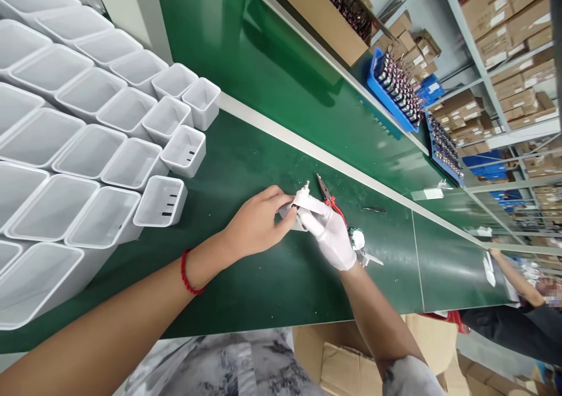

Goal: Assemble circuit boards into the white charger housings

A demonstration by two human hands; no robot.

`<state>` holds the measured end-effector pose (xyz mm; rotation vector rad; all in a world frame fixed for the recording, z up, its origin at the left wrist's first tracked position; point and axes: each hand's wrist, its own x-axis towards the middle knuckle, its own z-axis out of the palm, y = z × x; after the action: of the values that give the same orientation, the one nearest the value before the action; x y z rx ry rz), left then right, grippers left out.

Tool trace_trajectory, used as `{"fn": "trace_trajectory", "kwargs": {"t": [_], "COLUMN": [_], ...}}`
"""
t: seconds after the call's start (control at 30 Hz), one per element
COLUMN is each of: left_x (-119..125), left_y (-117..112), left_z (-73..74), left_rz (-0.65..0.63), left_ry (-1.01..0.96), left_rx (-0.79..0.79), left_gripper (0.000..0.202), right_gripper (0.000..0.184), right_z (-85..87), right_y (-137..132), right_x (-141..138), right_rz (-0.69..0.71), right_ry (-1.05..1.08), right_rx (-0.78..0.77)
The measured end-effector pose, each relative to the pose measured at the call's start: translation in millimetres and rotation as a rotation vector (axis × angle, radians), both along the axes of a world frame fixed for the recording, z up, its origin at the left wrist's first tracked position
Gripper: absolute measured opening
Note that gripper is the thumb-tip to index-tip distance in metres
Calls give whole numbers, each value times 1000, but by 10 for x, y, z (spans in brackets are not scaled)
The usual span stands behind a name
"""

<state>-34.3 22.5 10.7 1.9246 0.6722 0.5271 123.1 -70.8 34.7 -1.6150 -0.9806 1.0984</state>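
Note:
My left hand (pixel 259 220), bare with a red bracelet at the wrist, curls its fingers and thumb round a small white plastic part (pixel 300 225) above the green bench. Opposite it, my right hand (pixel 331 235) in a white glove pinches the same part from the other side. Something small and dark shows between the fingertips, too hidden to name. Fingers cover most of the part. Just beyond the right hand lie pliers (pixel 326 192) with red handles. A small circuit board with a round white piece (pixel 357 239) rests beside the gloved hand.
Rows of white plastic containers (pixel 92 156) crowd the left side of the green bench (pixel 246 291). A thin dark tool (pixel 374 210) lies to the right. Across a pale rail stand a blue tray (pixel 390 92) of parts and a cardboard box (pixel 322 19). Another person's arm (pixel 518 276) reaches in at far right.

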Motion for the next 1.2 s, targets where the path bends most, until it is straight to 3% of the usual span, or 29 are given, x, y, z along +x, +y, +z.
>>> {"fn": "trace_trajectory", "kwargs": {"t": [0.17,0.47,0.63,0.77,0.9,1.0,1.2], "left_x": [-6,9,-1,-1,2,2,5], "left_y": [4,-17,-13,-9,-12,-14,-19], "left_z": [4,10,31,26,25,22,6], "left_rz": [-5,-21,-24,-16,-20,-24,-17], "left_ry": [-7,9,13,10,14,9,-10], "left_rx": [-34,-2,4,15,10,2,17], "left_gripper": [31,30,28,27,28,29,29], "right_gripper": [52,59,62,61,56,48,48], "right_z": [64,57,98,106,100,94,-70], "right_y": [22,-69,-14,-32,-91,-82,-26], "right_x": [-1,118,64,75,124,114,21], "right_rz": [109,125,92,143,41,41,17], "right_ry": [14,199,-7,20,-62,-115,5], "right_rx": [-99,-84,-132,-156,-130,-98,2]}}
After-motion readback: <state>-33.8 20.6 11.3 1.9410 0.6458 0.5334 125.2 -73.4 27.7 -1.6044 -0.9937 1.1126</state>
